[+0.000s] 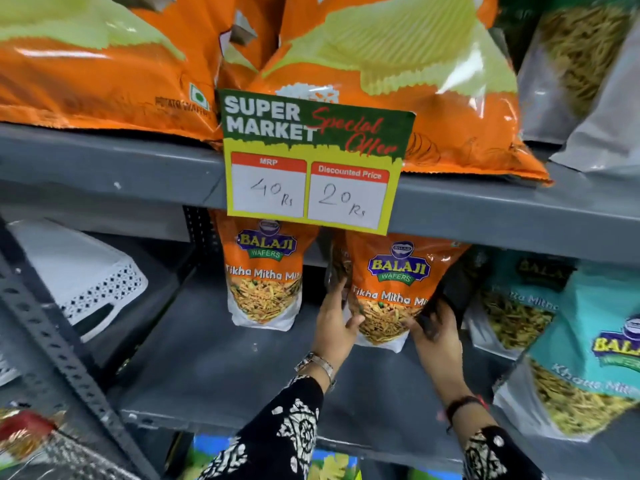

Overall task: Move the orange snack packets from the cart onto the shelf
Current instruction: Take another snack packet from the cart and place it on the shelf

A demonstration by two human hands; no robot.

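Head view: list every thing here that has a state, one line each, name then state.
Right orange packet: upright on the middle shelf, held on both sides.
Left orange packet: upright, standing free.
Left hand: gripping the right orange packet's left edge.
Right hand: gripping its right edge.
Teal packets: leaning at the right.
Price sign: hanging from the upper shelf edge.
White basket: tipped on its side.

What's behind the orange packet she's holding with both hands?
Behind the held orange packet, a dark-edged pack peeks out at its left, by the left hand. The right hand touches something dark at its right. Whatever is directly behind is covered, and the shelf is shadowed there.
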